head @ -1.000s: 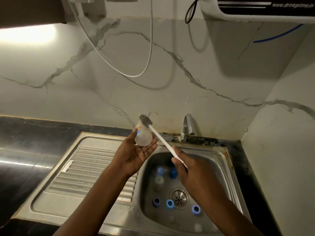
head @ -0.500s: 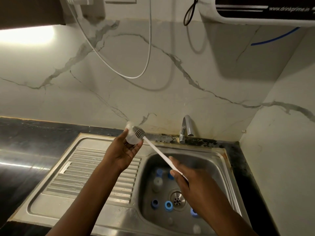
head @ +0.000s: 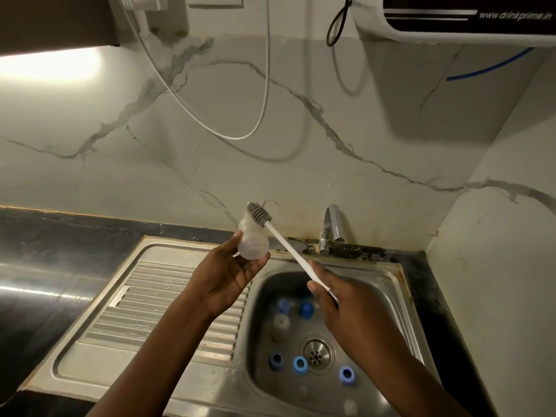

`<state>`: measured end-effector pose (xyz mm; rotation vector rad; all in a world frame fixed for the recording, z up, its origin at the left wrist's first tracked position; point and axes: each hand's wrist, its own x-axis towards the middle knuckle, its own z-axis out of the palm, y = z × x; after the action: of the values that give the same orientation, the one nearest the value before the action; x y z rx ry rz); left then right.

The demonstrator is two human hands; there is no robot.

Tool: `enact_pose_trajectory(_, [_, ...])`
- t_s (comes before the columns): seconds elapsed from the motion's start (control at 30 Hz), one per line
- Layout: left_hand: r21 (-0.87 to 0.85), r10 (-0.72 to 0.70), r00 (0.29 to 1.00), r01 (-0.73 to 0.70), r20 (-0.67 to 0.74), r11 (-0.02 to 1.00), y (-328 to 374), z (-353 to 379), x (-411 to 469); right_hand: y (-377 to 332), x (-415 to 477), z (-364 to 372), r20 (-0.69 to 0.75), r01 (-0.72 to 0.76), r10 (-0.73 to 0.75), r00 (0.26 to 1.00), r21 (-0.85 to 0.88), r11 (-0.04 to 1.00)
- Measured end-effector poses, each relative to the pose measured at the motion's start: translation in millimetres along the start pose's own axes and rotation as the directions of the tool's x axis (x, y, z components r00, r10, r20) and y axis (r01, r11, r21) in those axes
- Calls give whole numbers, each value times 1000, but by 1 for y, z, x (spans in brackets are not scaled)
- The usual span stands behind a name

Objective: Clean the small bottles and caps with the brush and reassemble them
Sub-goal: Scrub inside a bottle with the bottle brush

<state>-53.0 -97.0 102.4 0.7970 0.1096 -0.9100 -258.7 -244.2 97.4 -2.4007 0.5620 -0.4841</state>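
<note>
The small bottle (head: 252,242) is held up at the centre of the frame, above the edge where the ribbed drainboard (head: 156,296) meets the sink (head: 388,284). It is translucent, with a wide round belly and a narrow neck that points up and away. The left grip (head: 228,278), a bare hand, pinches the belly, with the thumb on the left side and the fingers curled under and against the right side.

The right grip (head: 340,305) is closed round the lower end of the brush (head: 288,251). Its thumb lies along the thin white handle. The grey bristled head sits at the bottle's mouth, but I cannot tell whether it is inside the neck or only against it.

The bottle looks like thin, empty plastic. I judge it to be light, likely wet and slippery, and easy to squash or twist out of a loose pinch. The belly is the best place to hold it, firmly enough to resist the brush while leaving the neck free. The handle seems stiff but slender, so a hold further up it would give more control.

Lower in the frame, blue caps (head: 300,365) and another pale bottle (head: 279,325) lie loose in the basin around the drain (head: 315,353). I take it these have not yet been cleaned or reassembled. The tap (head: 329,230) stands just behind the basin.
</note>
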Motion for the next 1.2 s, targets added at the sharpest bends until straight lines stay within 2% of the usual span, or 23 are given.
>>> enact_pose_trajectory(0.17, [23,-20,1000,20,4,1000,3,-2,0,-9,4,-4,20,19,-18,1000,-12,1000])
enact_pose_trajectory(0.27, [54,20,999,-18,-30,998,6,-3,1,-12,-1,-3,62,22,-21,998,-26,999])
enact_pose_trajectory(0.43, [-14,61,994,-62,-90,998,18,-6,8,-12,-17,-2,169,-30,29,985,3,1000])
enact_pose_trajectory(0.67, [-140,33,999,-38,-37,989,16,-5,8,-9,-23,-3,138,-26,26,990,-4,1000])
enact_pose_trajectory(0.83, [-152,-18,998,28,66,988,-3,6,-7,-3,-9,0,79,-25,23,997,31,999])
enact_pose_trajectory(1.0, [-119,-74,993,85,91,989,-18,7,-14,-4,3,-2,5,-16,16,1000,26,1000])
enact_pose_trajectory(1.2, [-110,28,1000,-27,10,994,-6,3,-7,-11,2,-6,11,9,-9,1000,24,1000])
